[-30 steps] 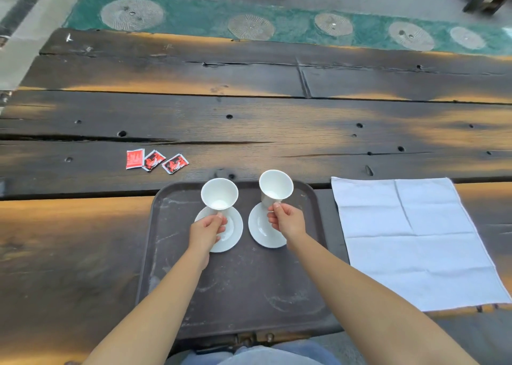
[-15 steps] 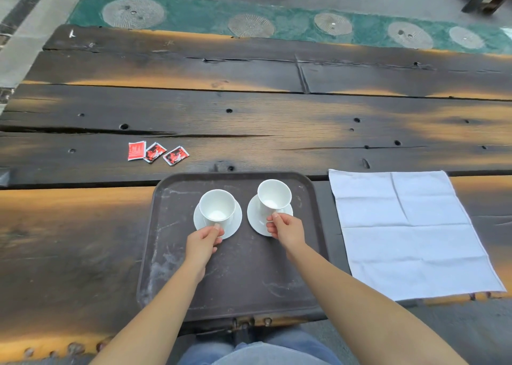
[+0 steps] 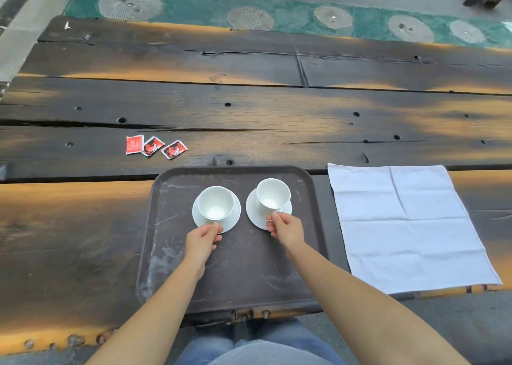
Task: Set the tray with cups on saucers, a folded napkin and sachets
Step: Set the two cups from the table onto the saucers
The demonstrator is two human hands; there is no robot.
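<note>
Cup handles (image 3: pixel 273 215) hidden by fingers; sachet (image 3: pixel 174 149) print unreadable.

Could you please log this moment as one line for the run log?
both cups on saucers on tray | left hand, right hand at cup handles | napkin unfolded | sachets off tray

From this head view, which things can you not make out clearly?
- Print on the three sachets: too small to read.
- Handles of the left cup and right cup: hidden by the left hand and right hand.
- Near edge of the left saucer: covered by fingers.
- Table's ends: cut off by frame edges.
</note>
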